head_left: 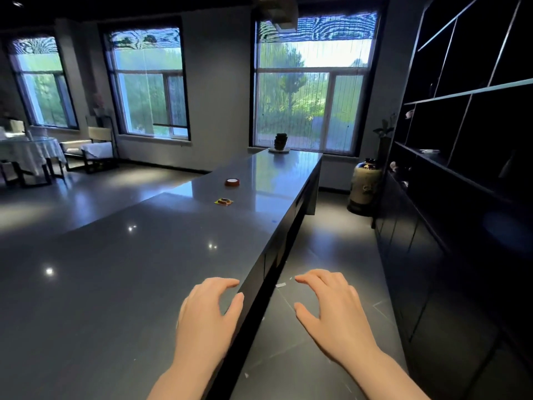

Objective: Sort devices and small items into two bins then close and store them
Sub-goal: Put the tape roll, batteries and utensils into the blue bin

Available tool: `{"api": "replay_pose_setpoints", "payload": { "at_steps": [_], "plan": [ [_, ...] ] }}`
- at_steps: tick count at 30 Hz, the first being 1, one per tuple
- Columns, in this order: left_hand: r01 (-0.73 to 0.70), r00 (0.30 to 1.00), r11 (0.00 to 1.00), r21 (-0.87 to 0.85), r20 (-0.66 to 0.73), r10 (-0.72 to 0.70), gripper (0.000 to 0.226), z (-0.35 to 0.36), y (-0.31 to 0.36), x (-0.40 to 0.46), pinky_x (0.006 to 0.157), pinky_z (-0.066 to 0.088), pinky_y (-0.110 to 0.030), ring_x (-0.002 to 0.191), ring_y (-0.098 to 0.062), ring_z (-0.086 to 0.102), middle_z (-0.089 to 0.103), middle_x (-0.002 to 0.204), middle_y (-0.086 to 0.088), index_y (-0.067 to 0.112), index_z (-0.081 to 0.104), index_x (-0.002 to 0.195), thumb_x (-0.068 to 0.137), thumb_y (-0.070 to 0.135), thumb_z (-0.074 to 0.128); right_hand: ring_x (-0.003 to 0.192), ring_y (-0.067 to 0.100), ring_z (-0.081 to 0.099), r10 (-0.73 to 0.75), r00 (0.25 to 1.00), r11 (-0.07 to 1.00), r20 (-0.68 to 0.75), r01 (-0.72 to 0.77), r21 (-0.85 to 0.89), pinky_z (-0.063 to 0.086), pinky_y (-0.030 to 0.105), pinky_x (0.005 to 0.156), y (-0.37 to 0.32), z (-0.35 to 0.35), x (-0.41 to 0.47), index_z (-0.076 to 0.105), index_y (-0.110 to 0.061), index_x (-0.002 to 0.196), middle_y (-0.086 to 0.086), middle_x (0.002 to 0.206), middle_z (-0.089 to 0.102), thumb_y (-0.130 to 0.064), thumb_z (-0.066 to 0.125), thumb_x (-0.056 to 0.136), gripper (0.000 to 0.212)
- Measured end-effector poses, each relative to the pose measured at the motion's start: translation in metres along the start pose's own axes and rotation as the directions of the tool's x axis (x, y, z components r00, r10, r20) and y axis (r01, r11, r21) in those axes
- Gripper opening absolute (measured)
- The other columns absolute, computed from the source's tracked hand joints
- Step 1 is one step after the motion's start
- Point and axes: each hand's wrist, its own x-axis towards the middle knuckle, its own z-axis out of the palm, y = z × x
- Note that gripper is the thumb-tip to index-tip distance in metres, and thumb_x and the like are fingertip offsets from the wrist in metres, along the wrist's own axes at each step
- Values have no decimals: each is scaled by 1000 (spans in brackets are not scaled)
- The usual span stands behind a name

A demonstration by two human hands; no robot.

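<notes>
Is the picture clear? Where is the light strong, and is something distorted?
Head view: backlit by the windows, room dim, shelving nearly black; glare spots on the countertop; moiré ripples on the blinds; wide-angle bending at the edges; left hand and right hand sharp.

No readable text anywhere.
The small yellow packet (223, 201) and the round red-rimmed tin (232, 181) on the counter (144, 255) are too far off to show any lettering or numbers.
</notes>
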Motion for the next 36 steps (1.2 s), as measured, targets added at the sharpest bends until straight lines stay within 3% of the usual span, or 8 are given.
{"api": "replay_pose_setpoints", "payload": {
  "at_steps": [7, 19, 22, 29, 36],
  "plan": [
    [-4, 1000, 1000, -8, 24, 4, 20, 78, -22, 141, 94, 42, -29, 104, -3, 51, 58, 108, 23, 32, 64, 108, 88, 32, 61, 117, -4, 31, 2, 999, 1000, 36, -2, 15, 20, 17, 88, 59, 56, 130, 46, -43, 126, -30, 119, 37, -45, 52, 87, 39],
    [-12, 999, 999, 30, 54, 10, 19, 219, -45, 316, 85, 36, -19, 101, -3, 54, 54, 99, 26, 31, 68, 102, 83, 28, 68, 116, -6, 32, 61, 998, 994, 29, -63, 88, 21, 18, 88, 184, 131, 308, 50, -46, 120, -34, 113, 36, -45, 57, 84, 37],
    [17, 1000, 999, 40, 9, -18, 19, 258, -48, 357, 86, 33, -19, 101, -4, 55, 56, 100, 23, 29, 68, 102, 83, 26, 68, 117, -5, 33, 20, 999, 995, 41, -24, 98, 23, 19, 89, 220, 150, 355, 52, -44, 121, -35, 113, 36, -44, 58, 83, 39],
    [85, 991, 996, 19, -108, -83, 19, 336, -36, 464, 98, 42, -36, 101, -10, 57, 63, 104, 13, 25, 69, 101, 82, 22, 69, 120, 0, 36, -64, 995, 996, 77, 59, 70, 26, 20, 90, 307, 173, 472, 54, -43, 121, -28, 121, 44, -42, 59, 81, 40],
    [225, 964, 971, 80, -161, -210, 20, 379, -80, 524, 86, 41, -27, 100, -7, 55, 59, 101, 18, 29, 68, 101, 82, 23, 69, 118, 0, 37, -186, 969, 977, 165, 164, 138, 26, 18, 93, 335, 223, 571, 51, -42, 124, -26, 123, 46, -45, 55, 84, 40]
  ]
}}
